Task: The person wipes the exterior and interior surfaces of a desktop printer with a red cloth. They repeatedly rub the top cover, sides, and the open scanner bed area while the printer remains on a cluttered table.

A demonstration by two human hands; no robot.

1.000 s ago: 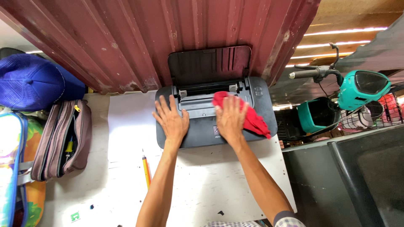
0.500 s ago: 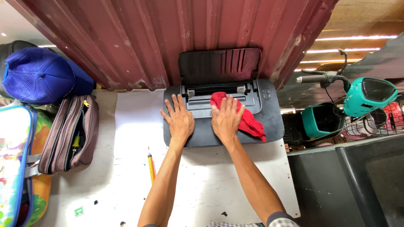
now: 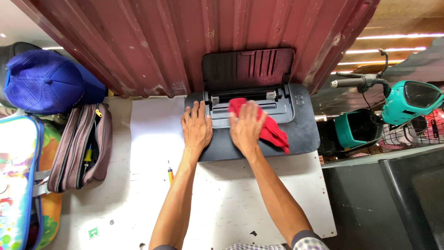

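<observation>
Our right hand [image 3: 246, 127] lies flat with fingers spread, pressing a red cloth [image 3: 263, 125] down onto the top of a black printer [image 3: 300, 134]. The cloth shows beyond our fingertips at the paper slot and trails out to the right of the hand toward the printer's right side, where it ends in a point. The hand does not grip the cloth; the palm simply bears on it.

Just to the left of it, our left hand [image 3: 196, 127] rests open and flat on the printer's left part, fingers together and pointing toward the raised rear tray [image 3: 247, 69]. The two hands lie near each other but apart.

The printer sits on a white tabletop [image 3: 222, 194], its back against a dark red corrugated wall [image 3: 162, 41]. Below and left of the left hand, beside our forearm, a yellow pencil [image 3: 170, 175] lies on the table. Farther left stands an open brown zip case [image 3: 81, 148], then a colourful bag [image 3: 18, 180] and, above them, a blue cap [image 3: 44, 81]. Well to the right of the right hand, past the table's edge, we see a teal scooter [image 3: 402, 102] with its handlebar.
</observation>
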